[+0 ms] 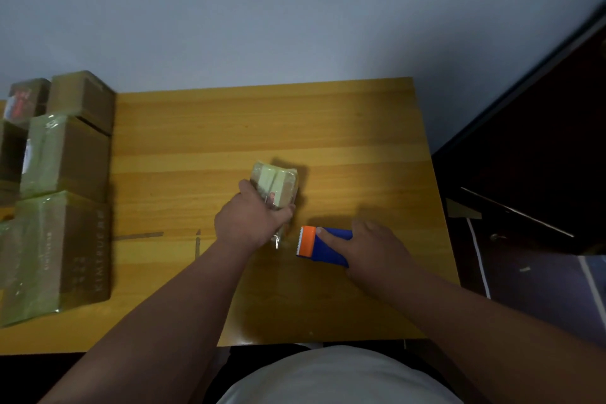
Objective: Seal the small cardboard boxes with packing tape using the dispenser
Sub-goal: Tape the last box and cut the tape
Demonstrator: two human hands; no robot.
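1. nearest the camera: a white shirt (337, 377) fills the lower edge, with both bare forearms reaching forward over the wooden table (328, 128).
2. right hand (370, 246): it lies on top of the tape dispenser (324, 246), index finger stretched along the blue body, remaining fingers curled round the far side. the grip is closed on the tool.
3. tape dispenser: blue body, orange head with a toothed cutting edge facing left. it sits just right of the small box, low over the table; contact with the table cannot be confirmed.
4. left hand (252, 220): fingers and thumb wrapped round the near end of the small cardboard box (275, 187), holding it firmly.
5. small cardboard box: at the table's middle, tilted, far end pointing away from the person. brown card shows under glossy pale-green tape, with a seam running down the top face. a loose, crinkled tail of tape (278, 238) hangs from the near end, just beside the dispenser head.
6. left edge of table: a stack of larger cardboard boxes (62, 207), several wrapped in the same pale-green tape; printed lettering on one is too blurred to read fully.
7. farthest: a plain grey wall (262, 10); to the right, a dark cabinet (541, 141).
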